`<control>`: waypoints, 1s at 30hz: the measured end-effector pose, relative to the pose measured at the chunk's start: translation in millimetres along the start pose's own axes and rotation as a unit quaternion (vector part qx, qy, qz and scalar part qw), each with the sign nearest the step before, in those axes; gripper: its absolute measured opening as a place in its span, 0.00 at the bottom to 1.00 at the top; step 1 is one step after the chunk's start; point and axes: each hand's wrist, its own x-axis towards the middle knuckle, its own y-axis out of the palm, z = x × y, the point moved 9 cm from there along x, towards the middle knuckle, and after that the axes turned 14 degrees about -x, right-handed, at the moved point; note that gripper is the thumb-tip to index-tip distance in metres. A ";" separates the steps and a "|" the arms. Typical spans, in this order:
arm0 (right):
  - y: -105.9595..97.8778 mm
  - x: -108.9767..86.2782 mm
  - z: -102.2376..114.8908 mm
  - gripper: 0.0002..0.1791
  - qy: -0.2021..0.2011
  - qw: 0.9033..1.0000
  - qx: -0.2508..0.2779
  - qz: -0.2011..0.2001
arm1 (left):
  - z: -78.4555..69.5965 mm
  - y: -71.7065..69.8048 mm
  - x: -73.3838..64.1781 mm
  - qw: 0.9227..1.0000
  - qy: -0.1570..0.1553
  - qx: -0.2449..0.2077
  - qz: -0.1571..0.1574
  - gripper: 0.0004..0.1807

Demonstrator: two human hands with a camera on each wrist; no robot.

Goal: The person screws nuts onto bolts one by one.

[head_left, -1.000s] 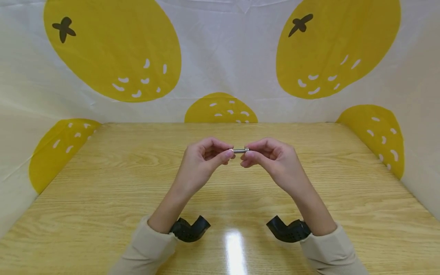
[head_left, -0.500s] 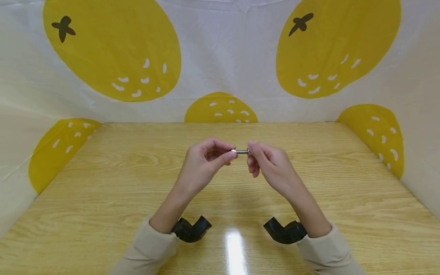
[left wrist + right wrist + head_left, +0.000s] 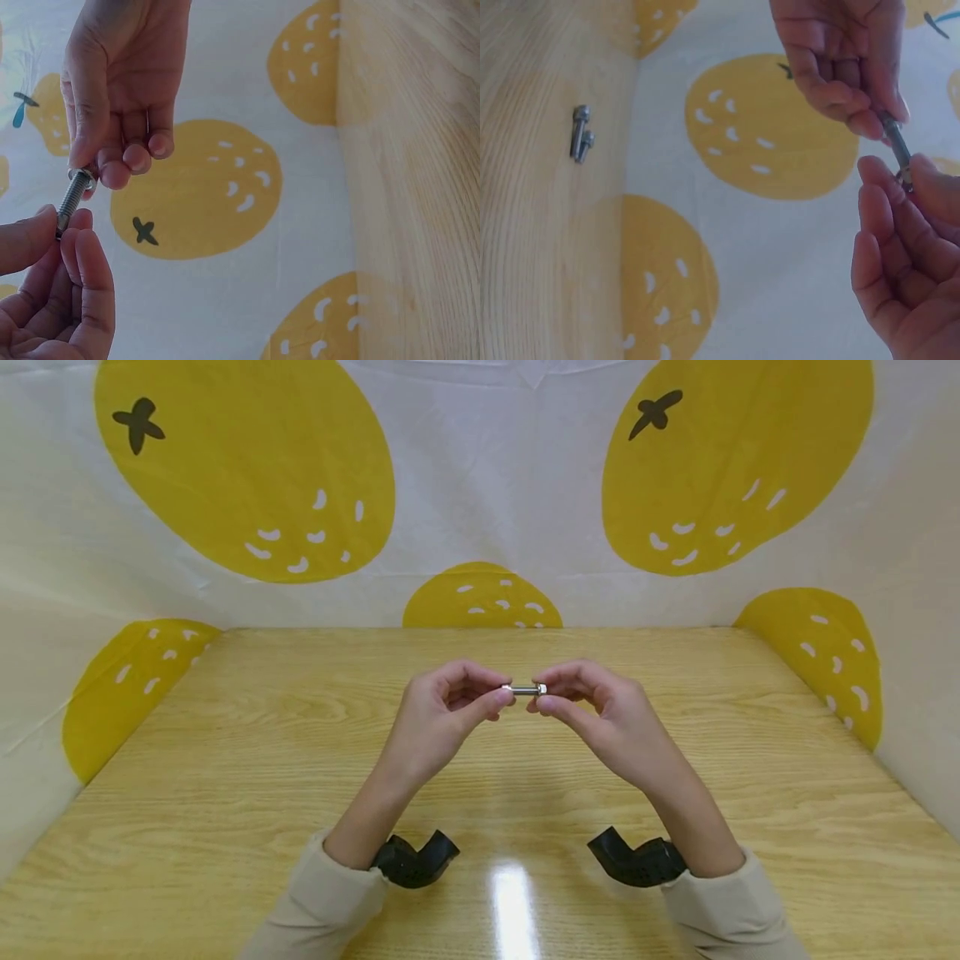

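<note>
Held level between both hands is a silver bolt (image 3: 524, 690), its threads showing in the left wrist view. Thumb and fingertips of my left hand (image 3: 435, 720) pinch the bolt's left end. On the right, my right hand (image 3: 607, 720) has its thumb and fingers at the nut (image 3: 905, 178) on the other end, pinching it. Part of the shank lies bare between the two hands. The left end is mostly covered by the left fingertips (image 3: 81, 240).
In the right wrist view two small metal bolts (image 3: 579, 135) show against the wood table (image 3: 262, 777). A white cloth (image 3: 495, 460) printed with yellow fruit encloses the back and sides. Black wrist mounts (image 3: 415, 862) hang beneath the sleeves.
The right hand's thumb has swung up over the nut, then back down below it, while that hand shifted slightly left and back right. The left hand has stayed nearly still.
</note>
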 end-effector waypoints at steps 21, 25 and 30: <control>1.2 -1.1 -7.4 0.16 0.053 0.998 -0.045 0.010 | 0.1 0.5 -0.9 1.000 0.001 0.004 -0.001 0.09; -2.2 -1.7 0.3 0.17 0.021 0.998 -0.052 -0.014 | 0.8 0.1 -0.6 1.000 0.000 0.003 0.000 0.09; -4.0 -1.6 6.4 0.12 0.007 0.995 -0.089 -0.038 | 1.6 0.1 -0.7 1.000 -0.001 -0.004 0.002 0.09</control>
